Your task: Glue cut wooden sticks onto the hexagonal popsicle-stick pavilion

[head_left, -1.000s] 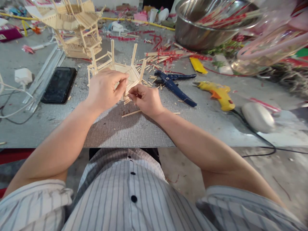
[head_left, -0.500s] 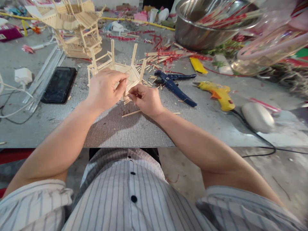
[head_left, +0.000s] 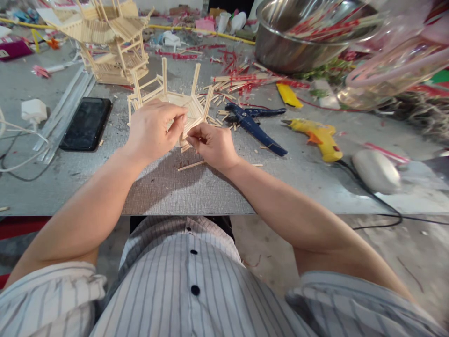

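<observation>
A small frame of pale wooden sticks point(head_left: 196, 105) with several upright posts lies on the grey table. My left hand point(head_left: 154, 124) is over its near left side, thumb and fingertips pinched together. Close to its right, my right hand point(head_left: 215, 142) pinches at the near edge of the frame. What sits between the fingertips of either hand is too small and too hidden to make out. A loose wooden stick point(head_left: 191, 165) lies on the table just below my right hand.
A taller stick model point(head_left: 115, 61) stands behind at left, near a black phone point(head_left: 86, 124). To the right lie blue cutters point(head_left: 257, 126), a yellow glue gun point(head_left: 317, 138) with its cord, and a white mouse-shaped object point(head_left: 376, 171). A steel bowl point(head_left: 277, 51) holds sticks.
</observation>
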The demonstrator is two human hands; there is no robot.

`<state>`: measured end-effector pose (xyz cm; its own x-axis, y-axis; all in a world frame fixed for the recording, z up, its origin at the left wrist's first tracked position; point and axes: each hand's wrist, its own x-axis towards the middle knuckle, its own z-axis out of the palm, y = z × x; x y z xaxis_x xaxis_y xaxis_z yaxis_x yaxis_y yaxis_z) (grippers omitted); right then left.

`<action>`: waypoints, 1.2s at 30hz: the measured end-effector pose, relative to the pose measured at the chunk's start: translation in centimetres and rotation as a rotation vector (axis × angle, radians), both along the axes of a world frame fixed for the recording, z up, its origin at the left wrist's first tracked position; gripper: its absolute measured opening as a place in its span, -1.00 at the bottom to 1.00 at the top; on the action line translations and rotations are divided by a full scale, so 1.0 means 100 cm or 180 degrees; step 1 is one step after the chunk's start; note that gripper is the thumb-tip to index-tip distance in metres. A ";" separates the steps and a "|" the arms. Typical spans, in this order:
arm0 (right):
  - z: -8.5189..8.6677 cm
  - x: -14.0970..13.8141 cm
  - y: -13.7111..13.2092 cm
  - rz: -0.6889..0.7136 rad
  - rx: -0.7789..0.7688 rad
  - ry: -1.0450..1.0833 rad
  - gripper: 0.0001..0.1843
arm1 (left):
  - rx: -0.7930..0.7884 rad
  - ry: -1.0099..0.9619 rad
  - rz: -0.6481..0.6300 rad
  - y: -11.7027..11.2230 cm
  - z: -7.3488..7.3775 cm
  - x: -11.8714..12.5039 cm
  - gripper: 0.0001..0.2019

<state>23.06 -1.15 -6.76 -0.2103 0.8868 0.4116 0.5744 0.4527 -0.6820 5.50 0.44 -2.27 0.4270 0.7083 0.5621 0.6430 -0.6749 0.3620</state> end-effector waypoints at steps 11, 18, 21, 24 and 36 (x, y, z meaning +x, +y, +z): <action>0.001 0.000 0.000 0.0007 -0.0007 -0.0029 -0.93 | 0.0150 0.0171 0.0034 0.001 -0.002 0.000 -0.70; 0.000 0.000 0.001 -0.0027 0.0007 -0.0055 -0.92 | 0.0075 0.0103 0.0005 0.000 -0.001 -0.001 -0.71; -0.001 0.000 0.001 -0.0042 0.0040 -0.0054 -0.92 | 0.0117 0.0107 0.0005 0.000 -0.001 -0.001 -0.71; -0.002 0.000 0.001 -0.0033 0.0057 -0.0047 -0.91 | 0.0150 0.0131 0.0028 0.000 -0.001 -0.001 -0.72; -0.003 0.000 0.002 -0.0047 0.0048 -0.0102 -0.91 | 0.0159 0.0167 0.0080 0.000 0.000 0.000 -0.71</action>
